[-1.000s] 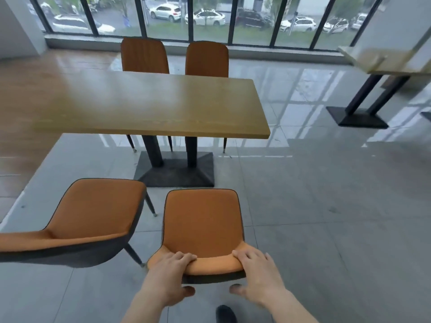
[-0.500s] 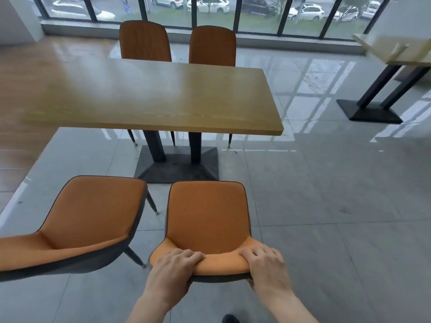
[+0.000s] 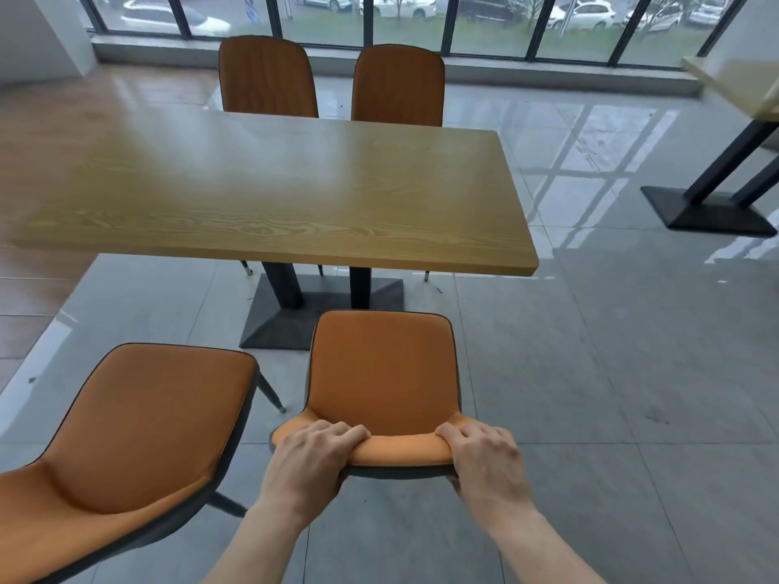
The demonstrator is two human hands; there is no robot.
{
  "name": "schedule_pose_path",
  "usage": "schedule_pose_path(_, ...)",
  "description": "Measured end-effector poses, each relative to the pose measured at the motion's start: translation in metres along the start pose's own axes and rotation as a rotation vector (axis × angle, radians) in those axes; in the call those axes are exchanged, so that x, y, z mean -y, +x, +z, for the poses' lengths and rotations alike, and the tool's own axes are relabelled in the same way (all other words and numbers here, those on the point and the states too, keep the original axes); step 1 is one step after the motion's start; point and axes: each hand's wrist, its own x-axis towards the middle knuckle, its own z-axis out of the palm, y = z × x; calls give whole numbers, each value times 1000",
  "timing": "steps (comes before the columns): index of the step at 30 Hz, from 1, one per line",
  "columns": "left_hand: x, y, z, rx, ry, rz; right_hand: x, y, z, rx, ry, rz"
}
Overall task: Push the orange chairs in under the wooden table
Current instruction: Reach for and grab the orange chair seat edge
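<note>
Orange padded chair with dark shell [image 3: 381,375], short of the long wooden table [image 3: 269,191]: left hand [image 3: 312,459] and right hand [image 3: 484,461] clamped over its backrest top, likely light, sliding easily on tile.

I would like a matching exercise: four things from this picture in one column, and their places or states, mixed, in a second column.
Things:
1. held chair
2. left chair
3. wooden table
4. two far chairs

Places or states:
A. behind the table, by the windows
B. gripped at its backrest top by left hand and right hand
C. nothing lies on its top
D. beside the held one, untouched

Pairs: 1-B, 2-D, 3-C, 4-A
</note>
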Motion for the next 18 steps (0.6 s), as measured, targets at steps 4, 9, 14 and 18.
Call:
schedule_pose_path(4, 5, 34, -1, -14, 17, 6, -12, 28, -8, -7, 17, 8)
schedule_pose_path(9, 3, 66, -2, -29, -3, 1, -29, 52, -15, -16, 19, 18)
schedule_pose_path(14, -21, 90, 3, -34, 4, 12, -61, 68, -28, -28, 24, 46)
schedule_pose_path(18, -22, 95, 5, -22, 8, 41, -66, 72, -28, -12, 30, 64)
